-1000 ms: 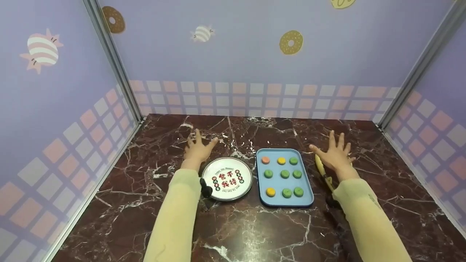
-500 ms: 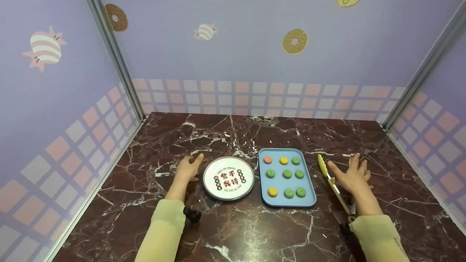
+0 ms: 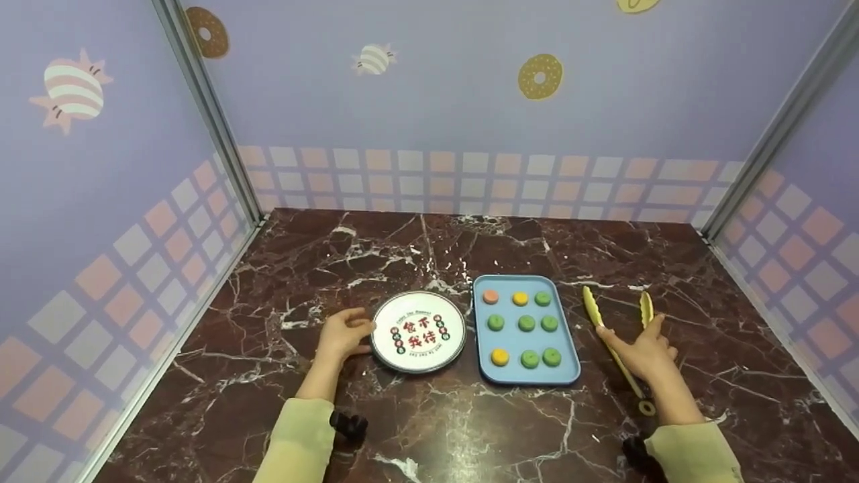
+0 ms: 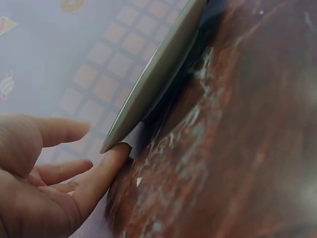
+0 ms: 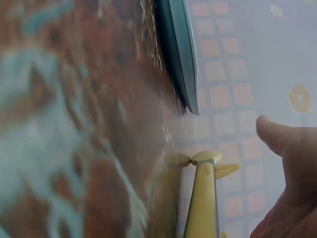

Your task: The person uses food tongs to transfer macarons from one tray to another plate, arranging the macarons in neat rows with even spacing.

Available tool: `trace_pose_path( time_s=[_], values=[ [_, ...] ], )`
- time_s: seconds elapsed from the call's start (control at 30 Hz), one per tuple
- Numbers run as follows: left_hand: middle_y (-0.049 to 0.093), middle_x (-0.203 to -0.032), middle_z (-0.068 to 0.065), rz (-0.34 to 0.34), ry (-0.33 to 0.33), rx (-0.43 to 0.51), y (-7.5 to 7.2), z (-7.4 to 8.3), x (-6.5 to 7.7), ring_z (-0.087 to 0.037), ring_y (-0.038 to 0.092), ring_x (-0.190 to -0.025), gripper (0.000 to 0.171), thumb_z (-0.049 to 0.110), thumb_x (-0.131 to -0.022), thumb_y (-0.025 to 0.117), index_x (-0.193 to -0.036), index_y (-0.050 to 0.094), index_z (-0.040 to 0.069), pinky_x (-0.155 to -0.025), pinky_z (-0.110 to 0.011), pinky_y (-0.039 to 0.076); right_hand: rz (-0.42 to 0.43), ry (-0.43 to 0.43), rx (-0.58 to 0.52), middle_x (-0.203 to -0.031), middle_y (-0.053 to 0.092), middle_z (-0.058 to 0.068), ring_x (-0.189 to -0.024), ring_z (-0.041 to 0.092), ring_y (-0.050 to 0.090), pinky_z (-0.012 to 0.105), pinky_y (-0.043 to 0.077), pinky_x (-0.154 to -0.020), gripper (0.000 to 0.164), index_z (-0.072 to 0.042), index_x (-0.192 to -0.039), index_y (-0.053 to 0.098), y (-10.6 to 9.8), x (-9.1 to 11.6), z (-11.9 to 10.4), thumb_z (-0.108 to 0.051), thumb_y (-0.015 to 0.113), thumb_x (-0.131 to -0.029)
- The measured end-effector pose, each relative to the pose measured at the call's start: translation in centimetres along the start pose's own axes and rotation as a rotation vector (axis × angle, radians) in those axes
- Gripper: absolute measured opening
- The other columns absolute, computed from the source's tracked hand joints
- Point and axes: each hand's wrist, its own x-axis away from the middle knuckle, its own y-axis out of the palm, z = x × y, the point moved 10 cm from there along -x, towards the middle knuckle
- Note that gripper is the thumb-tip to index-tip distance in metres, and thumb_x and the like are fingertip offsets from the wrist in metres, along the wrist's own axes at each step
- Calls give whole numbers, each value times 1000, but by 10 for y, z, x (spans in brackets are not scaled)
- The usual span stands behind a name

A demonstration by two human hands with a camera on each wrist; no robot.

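Note:
My left hand (image 3: 343,337) is at the left edge of a round white plate (image 3: 384,322) with red and green printing. In the left wrist view a fingertip (image 4: 118,151) touches the underside of the plate's rim, while the thumb stays apart from it. My right hand (image 3: 647,357) hovers over yellow-tipped food tongs (image 3: 625,370), which lie spread on the table. Its thumb and fingers are spread, and the right wrist view shows the thumb (image 5: 272,133) clear of the tongs (image 5: 202,203). Part of the tongs' right arm is hidden under the hand.
Between plate and tongs stands a blue tray (image 3: 520,341) with several small round pieces, green, yellow and one pinkish orange (image 3: 490,296). The dark marble table (image 3: 456,419) is enclosed by patterned lilac walls (image 3: 456,107) at the back and both sides.
Both hands have drawn back toward the person from the far part of the table. The left has come to the plate's rim, the right over the tongs. Plate, tray and tongs stay put.

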Motion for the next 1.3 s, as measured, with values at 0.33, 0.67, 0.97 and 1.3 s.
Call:
trace_pose_path(
  time_s=[0.33, 0.67, 0.97, 1.3],
  values=[
    [59, -136, -35, 11, 78, -95, 6, 3, 7, -45, 66, -117, 58, -4, -87, 72, -142, 53, -11, -79, -38, 68, 66, -34, 101, -137, 22, 62, -131, 74, 24, 76, 21, -116, 133, 30, -145, -2, -3, 10, 1, -63, 71, -86],
    [66, -127, -32, 31, 138, -205, 3, 3, 7, -44, 67, -117, 55, -6, -84, 74, -136, 58, -12, -86, -38, 67, 85, -30, 154, -122, 33, 56, -115, 70, 36, 73, 35, -104, 118, 33, -128, 26, 0, 13, 2, -64, 74, -82],
    [66, -127, -31, 44, 143, -203, 1, 1, 4, -43, 66, -117, 54, -5, -84, 74, -136, 59, -11, -86, -37, 66, 134, -15, 108, -122, 31, 53, -116, 70, 36, 75, 40, -100, 102, 31, -128, 28, 0, 7, 9, -51, 74, -87],
    [67, -125, -30, 41, 140, -215, 3, -1, 2, -42, 67, -115, 54, -4, -85, 73, -136, 59, -10, -86, -36, 66, 136, 5, 81, -118, 38, 52, -108, 65, 51, 71, 49, -93, 91, 29, -127, 28, -7, 6, 16, -40, 70, -84]
  ],
)
